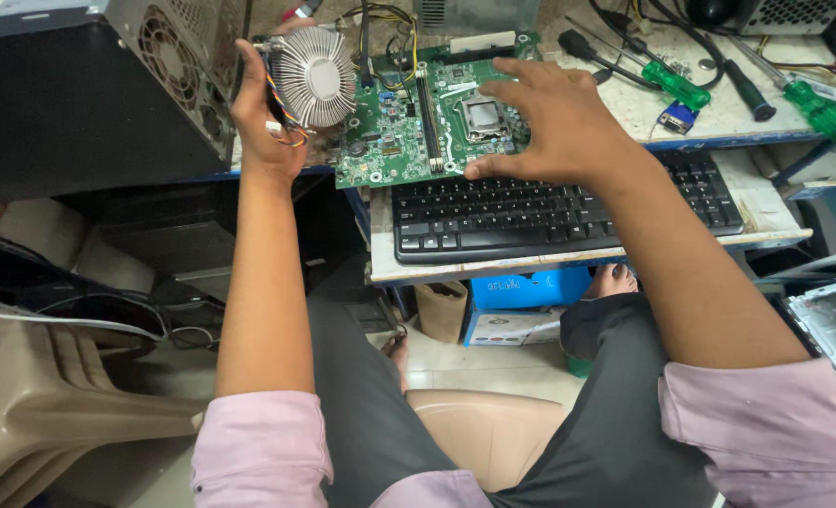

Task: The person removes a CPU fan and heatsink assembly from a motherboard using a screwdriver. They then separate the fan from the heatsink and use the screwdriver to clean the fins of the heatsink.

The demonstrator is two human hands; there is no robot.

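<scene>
Holding a round finned heatsink (314, 75) in a closed grip, the left hand (260, 118) kept it above the green motherboard's (408, 132) left edge. The right hand (554, 122), fingers spread, pressed the board's near edge just behind the black keyboard (493, 221); screwdrivers (681, 89) crowded the surface (644, 113) rightward.

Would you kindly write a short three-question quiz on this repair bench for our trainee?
1. True or false: the left hand holds the round finned heatsink.
2. What does the right hand press on: A keyboard, B green motherboard, C screwdriver?
3. What lies on the tray just below the motherboard?

Key: 1 true. 2 B. 3 The black keyboard.
</scene>
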